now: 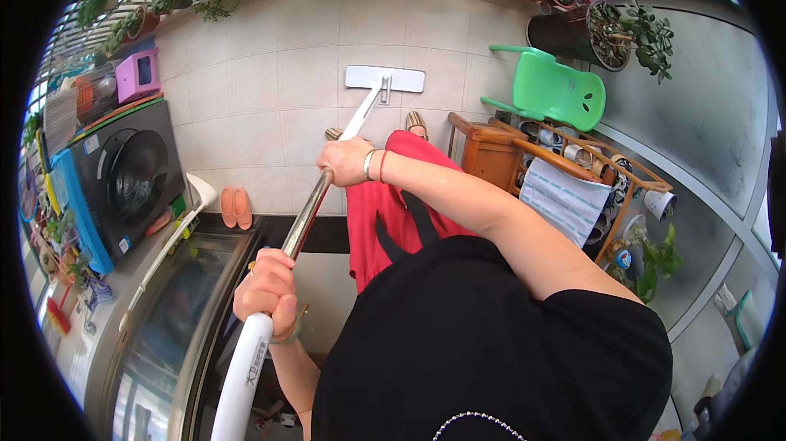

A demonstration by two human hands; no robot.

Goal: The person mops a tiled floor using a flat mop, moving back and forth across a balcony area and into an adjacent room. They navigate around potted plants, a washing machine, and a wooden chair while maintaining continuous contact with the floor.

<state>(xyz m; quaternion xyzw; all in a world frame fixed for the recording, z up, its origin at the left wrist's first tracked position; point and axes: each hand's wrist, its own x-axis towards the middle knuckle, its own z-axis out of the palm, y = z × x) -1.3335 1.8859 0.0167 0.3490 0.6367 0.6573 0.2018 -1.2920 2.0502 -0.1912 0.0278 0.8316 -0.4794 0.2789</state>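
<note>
Mopping in progress: left hand (266, 294) and right hand (348, 161) fingers wrapped tight around mop handle (307, 216); flat mop head (385, 78) on tiled floor (270, 89). Next stroke likely requires pulling back evenly

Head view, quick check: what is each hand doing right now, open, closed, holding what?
Left hand: closed around the upper part of the flat mop's handle, by its white grip.
Right hand: closed around the same handle, lower down.

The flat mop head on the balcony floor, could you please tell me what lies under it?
The mop head lies flat on pale floor tiles, its pole gripped by the right hand and the left hand. Whatever is directly beneath it is covered.
</note>
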